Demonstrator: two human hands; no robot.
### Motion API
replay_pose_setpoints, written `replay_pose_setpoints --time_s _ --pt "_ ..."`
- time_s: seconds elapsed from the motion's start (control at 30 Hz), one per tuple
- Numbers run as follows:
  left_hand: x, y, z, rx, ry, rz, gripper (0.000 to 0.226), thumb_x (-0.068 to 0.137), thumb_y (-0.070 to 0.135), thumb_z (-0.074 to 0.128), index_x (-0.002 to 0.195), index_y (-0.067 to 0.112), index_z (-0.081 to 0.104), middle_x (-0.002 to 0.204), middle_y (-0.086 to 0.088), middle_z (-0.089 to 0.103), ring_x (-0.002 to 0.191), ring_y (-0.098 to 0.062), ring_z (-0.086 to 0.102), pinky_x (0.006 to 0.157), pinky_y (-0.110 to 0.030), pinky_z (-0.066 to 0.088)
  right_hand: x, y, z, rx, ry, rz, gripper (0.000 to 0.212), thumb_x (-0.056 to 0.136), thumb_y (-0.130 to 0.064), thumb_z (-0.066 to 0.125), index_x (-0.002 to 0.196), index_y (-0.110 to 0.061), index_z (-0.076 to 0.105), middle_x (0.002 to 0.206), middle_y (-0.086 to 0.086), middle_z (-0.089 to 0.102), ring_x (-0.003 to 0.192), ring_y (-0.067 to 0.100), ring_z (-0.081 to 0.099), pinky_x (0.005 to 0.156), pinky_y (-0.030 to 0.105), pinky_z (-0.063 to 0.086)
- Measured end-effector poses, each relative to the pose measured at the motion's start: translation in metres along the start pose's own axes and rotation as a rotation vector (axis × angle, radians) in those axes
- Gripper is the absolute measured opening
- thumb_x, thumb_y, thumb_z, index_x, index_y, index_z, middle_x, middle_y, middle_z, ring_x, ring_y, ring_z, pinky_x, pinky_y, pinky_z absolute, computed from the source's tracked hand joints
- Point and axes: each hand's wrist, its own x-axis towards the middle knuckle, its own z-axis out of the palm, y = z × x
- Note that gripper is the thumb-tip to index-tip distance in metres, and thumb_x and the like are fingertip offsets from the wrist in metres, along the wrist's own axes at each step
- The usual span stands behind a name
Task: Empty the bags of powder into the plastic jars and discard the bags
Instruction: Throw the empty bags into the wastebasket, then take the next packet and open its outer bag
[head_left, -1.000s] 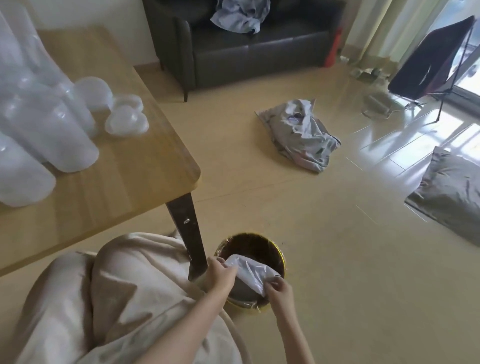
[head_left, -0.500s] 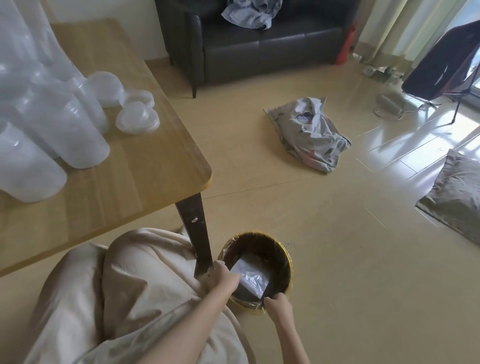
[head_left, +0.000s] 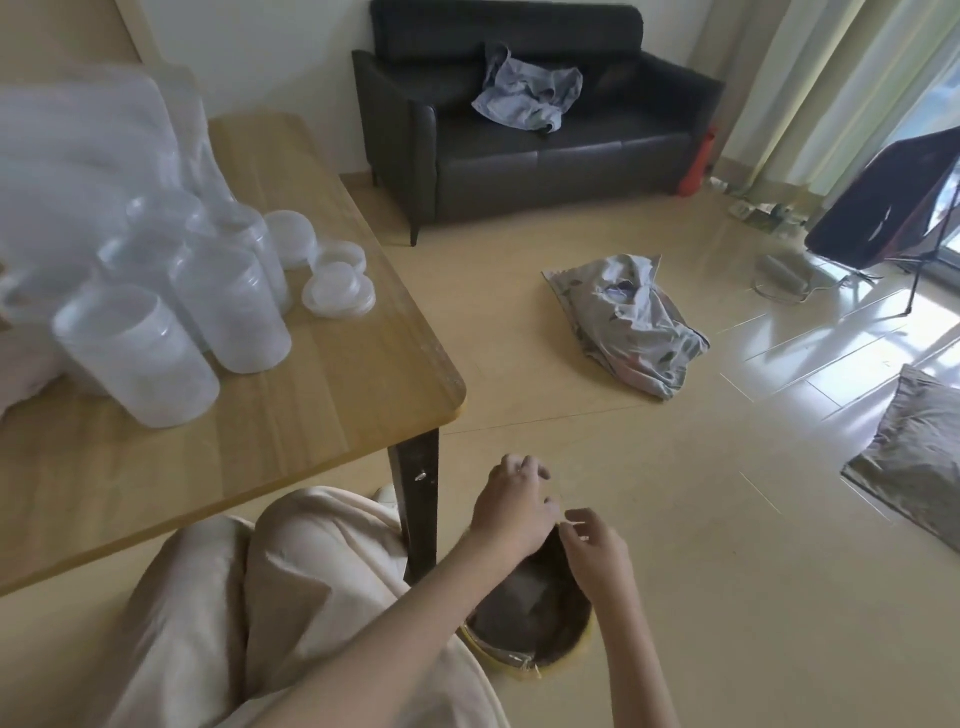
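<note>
Head view, near centre: left hand (head_left: 511, 506) and right hand (head_left: 597, 551) hover over bin (head_left: 524, 647) beside table leg (head_left: 415, 512). Both hands released, fingers loosely curled, grasping nothing. Pale bag (head_left: 524, 597) lies inside bin, partly hidden by hands. Step in hand, by judgement: discard, bag dropped. Plastic jars (head_left: 228, 306) stand on table (head_left: 332, 395), far left, lids (head_left: 340, 288) beside. Next move likely calls for return to table; further powder bags not identifiable.
</note>
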Motion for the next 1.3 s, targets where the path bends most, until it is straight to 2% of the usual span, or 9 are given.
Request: replay_pose_setpoints --time_s 0.1,0.27,0.4,0.53,0.67,0.83,1.0,1.2,1.3 --pt "-0.014 0.028 -0.035 0.078 0.107 0.155 0.033 0.099 0.027 0.053 0.131 0.021 0.048 0.139 -0.003 0.044 0.124 -0.019 0.047 0.093 -0.029 0.044 -0.009 -0.034 -0.024 -0.040 0.098 -0.113 0.026 0.097 -0.023 0.051 0.119 -0.015 0.061 0.112 0.006 0.068 0.098 0.022 0.062 0.074 0.029 0.043" --pt "-0.040 0.052 -0.094 0.056 0.261 0.332 0.029 0.100 0.028 0.052 0.129 0.025 0.049 0.135 0.003 0.048 0.119 -0.013 0.050 0.088 -0.023 0.046 -0.029 -0.083 -0.048 -0.014 0.284 -0.314 0.018 0.097 -0.014 0.053 0.111 -0.017 0.064 0.107 0.000 0.066 0.094 0.017 0.064 0.077 0.029 0.044" --pt "-0.056 0.047 -0.144 0.013 0.356 0.380 0.027 0.100 0.029 0.052 0.127 0.028 0.052 0.131 0.010 0.050 0.103 -0.003 0.047 0.074 -0.009 0.037 -0.038 -0.123 -0.053 0.034 0.376 -0.468 0.015 0.096 -0.016 0.056 0.104 -0.024 0.066 0.098 -0.007 0.066 0.083 0.005 0.060 0.069 0.022 0.040" --pt "-0.070 0.028 -0.194 -0.004 0.476 0.348 0.023 0.100 0.031 0.053 0.123 0.031 0.055 0.124 0.017 0.052 0.091 0.002 0.051 0.070 -0.009 0.041 -0.047 -0.166 -0.048 0.063 0.398 -0.643 0.015 0.095 -0.015 0.059 0.102 -0.024 0.068 0.095 -0.014 0.065 0.084 -0.001 0.060 0.070 0.017 0.042" --pt "-0.084 0.005 -0.240 -0.051 0.529 0.291 0.019 0.099 0.035 0.056 0.118 0.035 0.057 0.118 0.022 0.055 0.104 0.002 0.056 0.080 -0.007 0.045 -0.055 -0.212 -0.036 0.071 0.361 -0.812 0.017 0.093 -0.010 0.060 0.101 -0.021 0.070 0.093 -0.018 0.065 0.086 -0.010 0.059 0.071 0.006 0.042" --pt "-0.098 -0.022 -0.290 -0.103 0.587 0.254 0.013 0.098 0.036 0.055 0.110 0.037 0.061 0.114 0.025 0.060 0.107 0.009 0.053 0.086 -0.003 0.041 -0.069 -0.273 -0.016 0.093 0.270 -0.970 0.017 0.094 -0.013 0.058 0.099 -0.024 0.069 0.093 -0.018 0.066 0.089 -0.001 0.061 0.076 0.015 0.047" --pt "-0.100 -0.045 -0.336 -0.232 0.609 0.218 0.009 0.096 0.031 0.061 0.102 0.037 0.065 0.104 0.026 0.066 0.105 0.010 0.058 0.092 -0.011 0.043 -0.080 -0.343 0.003 0.062 0.122 -1.117 0.015 0.096 -0.016 0.056 0.101 -0.024 0.067 0.097 -0.019 0.064 0.090 -0.002 0.060 0.077 0.014 0.047" --pt "-0.099 -0.075 -0.401 -0.238 0.585 0.105 0.015 0.096 0.037 0.059 0.107 0.031 0.067 0.104 0.019 0.070 0.101 0.001 0.063 0.093 -0.021 0.050 -0.084 -0.429 0.026 -0.081 0.012 -1.205 0.017 0.097 -0.021 0.053 0.108 -0.022 0.067 0.101 -0.013 0.063 0.090 0.005 0.061 0.080 0.032 0.053" --pt "-0.095 -0.090 -0.434 -0.263 0.586 0.017 0.011 0.097 0.038 0.058 0.099 0.033 0.068 0.100 0.018 0.071 0.098 0.000 0.063 0.090 -0.026 0.049 -0.085 -0.465 0.037 -0.154 -0.035 -1.197 0.019 0.097 -0.024 0.051 0.109 -0.024 0.066 0.100 -0.013 0.064 0.088 0.008 0.061 0.079 0.029 0.053"
